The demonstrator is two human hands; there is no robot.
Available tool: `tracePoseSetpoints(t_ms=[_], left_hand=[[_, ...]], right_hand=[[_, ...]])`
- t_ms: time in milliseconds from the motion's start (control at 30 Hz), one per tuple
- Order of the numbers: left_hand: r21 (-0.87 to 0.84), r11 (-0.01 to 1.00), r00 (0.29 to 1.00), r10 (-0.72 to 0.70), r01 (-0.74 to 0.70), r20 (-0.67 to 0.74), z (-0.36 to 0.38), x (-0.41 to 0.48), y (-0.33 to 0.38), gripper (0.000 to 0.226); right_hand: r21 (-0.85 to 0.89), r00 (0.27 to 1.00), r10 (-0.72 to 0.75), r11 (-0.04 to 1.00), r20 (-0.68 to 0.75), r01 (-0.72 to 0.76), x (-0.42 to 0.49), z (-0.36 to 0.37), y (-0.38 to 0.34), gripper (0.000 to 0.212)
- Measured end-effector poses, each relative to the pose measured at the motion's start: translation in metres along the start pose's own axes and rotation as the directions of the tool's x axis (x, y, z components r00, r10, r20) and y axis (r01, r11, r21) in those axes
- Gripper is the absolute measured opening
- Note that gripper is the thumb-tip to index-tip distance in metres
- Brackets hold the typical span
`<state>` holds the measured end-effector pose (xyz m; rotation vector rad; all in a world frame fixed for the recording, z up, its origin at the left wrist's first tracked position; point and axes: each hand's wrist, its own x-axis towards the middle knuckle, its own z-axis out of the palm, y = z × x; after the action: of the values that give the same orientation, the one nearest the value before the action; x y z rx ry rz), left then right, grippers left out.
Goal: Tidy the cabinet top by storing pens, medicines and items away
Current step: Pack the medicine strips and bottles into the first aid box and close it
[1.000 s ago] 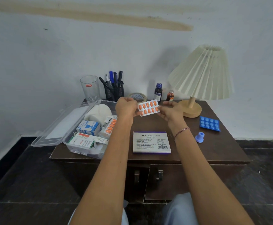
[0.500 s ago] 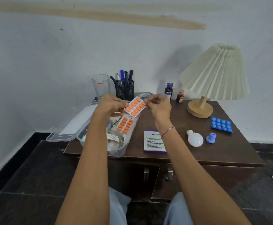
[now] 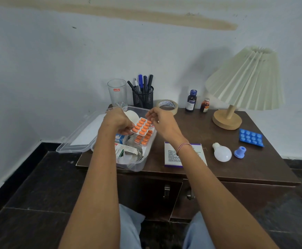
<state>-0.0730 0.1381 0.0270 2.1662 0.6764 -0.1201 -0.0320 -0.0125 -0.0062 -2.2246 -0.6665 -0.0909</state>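
Note:
An orange pill strip (image 3: 141,126) hangs just above the clear plastic box (image 3: 141,163) on the left of the brown cabinet top (image 3: 198,130). My left hand (image 3: 117,121) pinches the strip's lower left end. At its upper right end my right hand (image 3: 160,119) has curled fingers, and whether they touch the strip I cannot tell. Inside the box lie a second orange strip (image 3: 144,139), medicine cartons (image 3: 124,151) and a white roll (image 3: 133,116).
The box lid (image 3: 82,139) hangs open to the left. At the back stand a glass (image 3: 117,93), a mesh pen holder (image 3: 143,97), a tape roll (image 3: 168,106), two small bottles (image 3: 191,100) and a lamp (image 3: 243,83). A purple-edged box (image 3: 182,155), a bulb (image 3: 221,152), a blue cap (image 3: 239,152) and a blue pill strip (image 3: 251,137) lie right.
Both hands carried the orange strip left and down, from above the middle of the cabinet top to just over the clear box. My view has also shifted left.

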Motion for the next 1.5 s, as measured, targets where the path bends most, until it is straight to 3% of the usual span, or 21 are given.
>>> tracePoseSetpoints(t_ms=[267,400,500,600,700,767,900,1200,1367,1500], left_hand=[[0.163,0.987,1.0,0.011,-0.008,-0.02,0.008,0.006,-0.008,0.028],[0.232,0.973,0.998,0.029,-0.014,-0.059,0.008,0.008,-0.009,0.043],[0.346,0.938,0.978,0.09,-0.02,-0.188,0.006,0.005,-0.003,0.038],[0.236,0.968,0.957,0.142,-0.082,-0.252,0.01,-0.001,0.008,0.025],[0.093,0.962,0.915,0.274,-0.258,-0.297,0.03,-0.013,0.028,0.017],[-0.047,0.931,0.906,0.34,-0.363,-0.251,0.05,-0.022,0.043,0.014],[-0.284,0.89,0.934,0.333,-0.357,-0.129,0.092,-0.03,0.07,0.015],[-0.406,0.865,0.925,0.366,-0.295,0.106,0.17,-0.046,0.109,0.029],[-0.506,0.846,0.899,0.343,-0.169,0.273,0.212,-0.046,0.128,0.016],[-0.517,0.854,0.869,0.297,-0.057,0.395,0.236,-0.044,0.142,0.017]], right_hand=[[-0.258,0.987,0.003,0.965,0.16,0.039,0.001,0.005,-0.002,0.038],[-0.207,0.987,-0.023,0.977,0.16,0.056,-0.001,0.002,-0.001,0.036],[-0.154,0.993,-0.065,0.985,0.1,0.08,-0.005,-0.006,0.0,0.036],[-0.125,0.997,-0.075,0.989,0.034,0.079,-0.008,-0.02,0.004,0.031],[-0.099,0.997,-0.05,0.994,-0.057,0.044,-0.013,-0.038,0.01,0.032],[-0.093,0.991,-0.025,0.996,-0.131,0.013,-0.019,-0.052,0.016,0.032],[-0.048,0.964,0.06,0.996,-0.258,-0.075,-0.029,-0.08,0.03,0.032],[-0.024,0.883,0.292,0.946,-0.367,-0.323,-0.052,-0.132,0.086,0.028],[0.055,0.77,0.387,0.906,-0.508,-0.419,-0.071,-0.16,0.111,0.032],[-0.052,0.636,0.436,0.799,-0.636,-0.599,-0.082,-0.172,0.132,0.032]])
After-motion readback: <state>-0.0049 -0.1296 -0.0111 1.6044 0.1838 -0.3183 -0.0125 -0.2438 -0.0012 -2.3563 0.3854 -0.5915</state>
